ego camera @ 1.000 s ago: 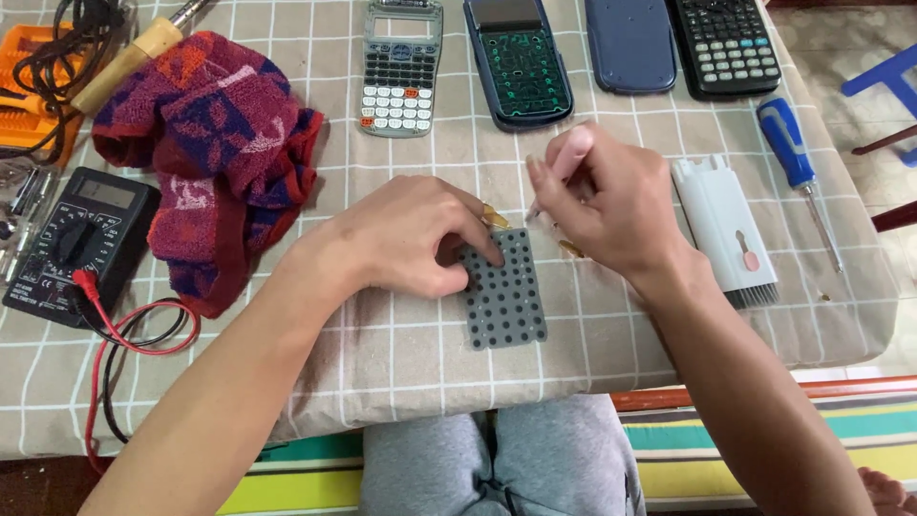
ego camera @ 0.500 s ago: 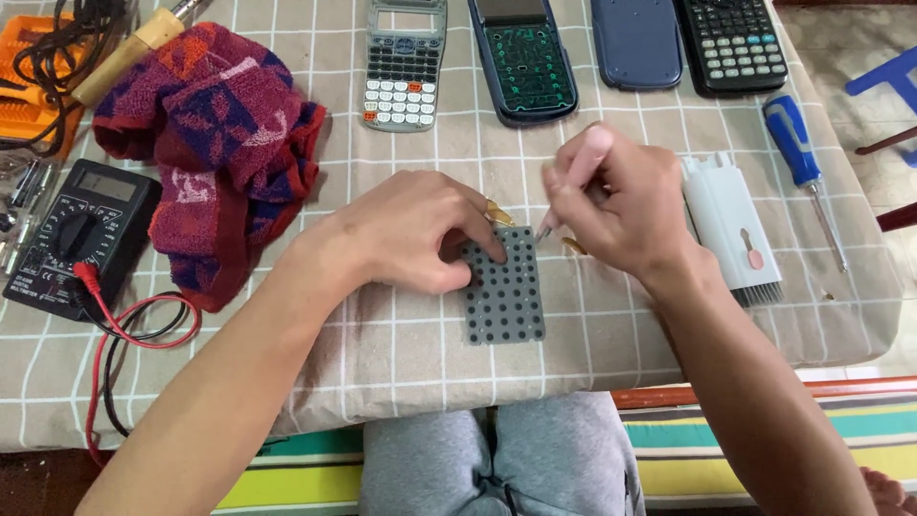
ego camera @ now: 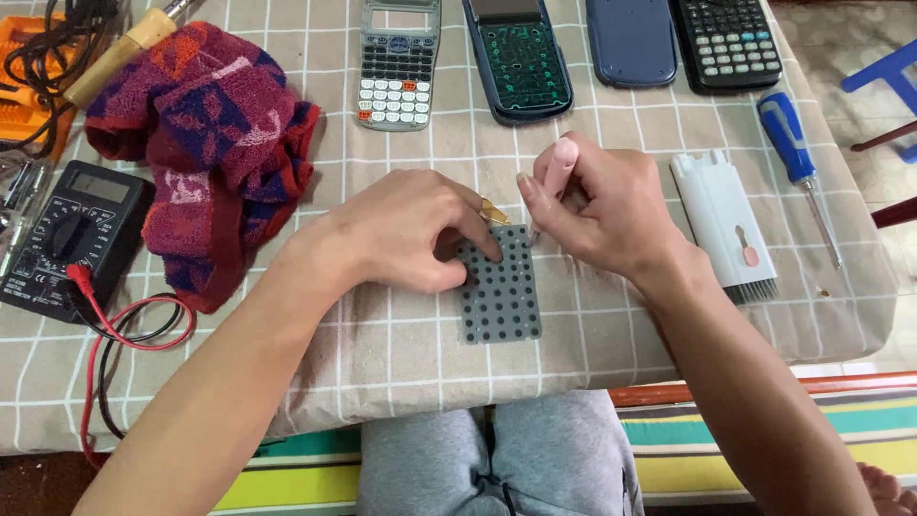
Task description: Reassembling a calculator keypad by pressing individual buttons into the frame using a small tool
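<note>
Head view shows your left hand [ego camera: 406, 234] pressing flat on the upper left part of the grey keypad mat [ego camera: 500, 287], which lies near the front edge of the counter [ego camera: 382, 354], at its middle. That hand is not clasping anything; its fingertips simply pin the mat down. Your right hand [ego camera: 611, 205] is closed around a pink tool [ego camera: 559, 164], whose tip is hidden behind the fingers just above the mat's top edge, beside a small brass-coloured bit [ego camera: 494, 211] that peeks out between the two hands. Keep the left fingers spread so the mat cannot slide or curl, and hold the tool low and close to its tip for control. Work with light pressure, since the rubber mat looks soft and could tear or stretch. Rest your right wrist on the cloth-covered counter to steady the hand. Along the back edge lie a grey calculator [ego camera: 396, 62], an opened one showing its green board [ego camera: 517, 57], a blue cover [ego camera: 630, 40] and a black calculator [ego camera: 726, 43]. A white brush [ego camera: 723, 222] and a blue screwdriver [ego camera: 798, 167] sit to the right, within reach. A red towel [ego camera: 205, 143] and a multimeter [ego camera: 67, 239] lie to the left, well apart from the mat.
</note>
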